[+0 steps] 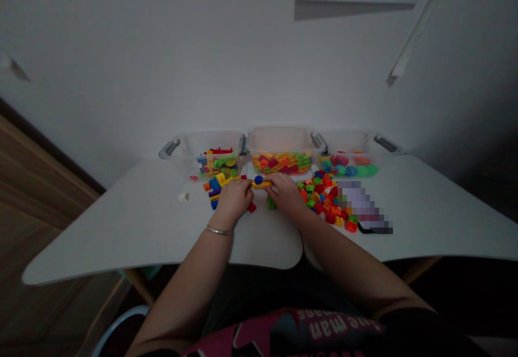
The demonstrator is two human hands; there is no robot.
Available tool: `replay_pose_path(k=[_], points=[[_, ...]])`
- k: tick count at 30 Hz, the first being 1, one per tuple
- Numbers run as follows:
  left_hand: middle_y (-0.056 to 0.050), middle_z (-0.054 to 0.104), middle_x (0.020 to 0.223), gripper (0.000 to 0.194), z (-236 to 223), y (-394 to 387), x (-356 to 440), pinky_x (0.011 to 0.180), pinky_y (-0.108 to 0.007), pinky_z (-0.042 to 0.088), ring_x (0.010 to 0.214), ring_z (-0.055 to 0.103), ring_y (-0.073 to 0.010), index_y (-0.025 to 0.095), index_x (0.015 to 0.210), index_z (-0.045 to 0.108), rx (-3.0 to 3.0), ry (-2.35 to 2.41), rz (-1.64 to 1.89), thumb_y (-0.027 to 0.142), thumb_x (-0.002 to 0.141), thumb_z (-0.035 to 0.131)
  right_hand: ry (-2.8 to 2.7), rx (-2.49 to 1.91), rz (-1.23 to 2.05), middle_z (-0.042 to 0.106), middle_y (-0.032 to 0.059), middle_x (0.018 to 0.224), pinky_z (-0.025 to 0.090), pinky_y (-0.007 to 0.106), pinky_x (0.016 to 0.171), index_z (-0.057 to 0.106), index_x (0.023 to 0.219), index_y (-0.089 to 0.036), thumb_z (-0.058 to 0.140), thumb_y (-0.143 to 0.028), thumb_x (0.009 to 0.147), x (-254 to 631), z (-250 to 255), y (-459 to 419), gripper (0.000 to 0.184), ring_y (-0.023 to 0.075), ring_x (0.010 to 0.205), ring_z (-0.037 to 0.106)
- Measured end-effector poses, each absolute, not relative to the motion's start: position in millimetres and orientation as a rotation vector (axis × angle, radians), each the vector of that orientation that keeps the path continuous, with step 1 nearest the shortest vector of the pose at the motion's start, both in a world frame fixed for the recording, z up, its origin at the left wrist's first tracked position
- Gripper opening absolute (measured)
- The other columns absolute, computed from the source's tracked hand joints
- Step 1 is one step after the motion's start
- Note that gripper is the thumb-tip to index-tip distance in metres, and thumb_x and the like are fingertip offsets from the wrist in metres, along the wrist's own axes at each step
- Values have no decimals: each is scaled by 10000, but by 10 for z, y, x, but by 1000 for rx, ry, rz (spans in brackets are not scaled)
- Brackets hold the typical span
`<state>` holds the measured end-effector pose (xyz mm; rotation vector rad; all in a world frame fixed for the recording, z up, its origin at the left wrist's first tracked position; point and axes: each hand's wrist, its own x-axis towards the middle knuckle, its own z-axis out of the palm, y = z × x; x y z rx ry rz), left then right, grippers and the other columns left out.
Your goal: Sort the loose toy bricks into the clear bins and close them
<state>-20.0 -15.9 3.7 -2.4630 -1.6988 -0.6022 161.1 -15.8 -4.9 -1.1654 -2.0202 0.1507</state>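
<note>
Between my two hands is a long yellow building block (262, 184) with a small blue piece (258, 179) on its top. My left hand (235, 200) is closed at the block's left end. On the right end, the fingers of my right hand (285, 192) are pinched. A red block (252, 207) lies beside my left hand, and a green block (271, 203) sits under my right fingers. Left of my left hand are yellow, blue and orange blocks (214, 183). A loose pile of mixed blocks (324, 195) spreads to the right of my right hand.
Three clear bins stand along the wall: a left bin (190, 144), a middle bin (279, 133) and a right bin (348, 138), all holding coloured pieces. A blurred flat item (364, 206) lies right of the pile. A white scrap (183, 197) rests on the white table (121, 217).
</note>
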Motion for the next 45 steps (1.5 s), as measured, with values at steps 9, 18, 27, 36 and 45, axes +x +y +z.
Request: replay_pose_path(k=[9, 18, 27, 36, 45], points=[[-111, 721, 1042, 274, 38, -156, -218, 933, -393, 505, 1009, 643, -255, 164, 1068, 692, -2476, -1710, -684, 158, 868, 504, -1649, -1152, -15, 706, 106, 1116, 511, 405, 941, 672, 1065, -214, 495, -317, 913, 1902, 293, -160, 255, 239, 1053, 628], [-138, 641, 1243, 452, -45, -83, -232, 997, -435, 484, 1134, 603, -256, 167, 1378, 474, -2419, -1454, -1184, 289, 945, 513, -1784, -980, 99, 718, 101, 1020, 535, 392, 868, 690, 1021, -195, 571, -268, 887, 1825, 169, -98, 194, 232, 936, 655], [-104, 682, 1130, 309, -28, -105, -217, 942, -401, 497, 1057, 616, -239, 180, 1242, 585, -2524, -1299, -1168, 245, 948, 515, -1983, -844, 143, 725, 85, 1054, 508, 419, 945, 692, 1042, -224, 611, -229, 897, 1675, -45, -49, 166, 239, 1031, 652], [-94, 680, 1067, 230, -48, -89, -230, 909, -402, 504, 1014, 619, -248, 180, 1132, 601, -2425, -1378, -1213, 221, 907, 572, -1984, -833, 77, 717, 87, 1040, 513, 427, 932, 682, 1014, -221, 583, -243, 914, 1767, -99, 0, 142, 238, 1010, 648], [-99, 689, 1081, 277, -47, -89, -259, 924, -405, 507, 1030, 630, -254, 181, 1165, 601, -2362, -1456, -1226, 282, 908, 589, -1623, -954, -115, 679, 92, 1026, 492, 436, 954, 672, 988, -220, 565, -256, 886, 1953, 360, 127, 152, 247, 1028, 607]])
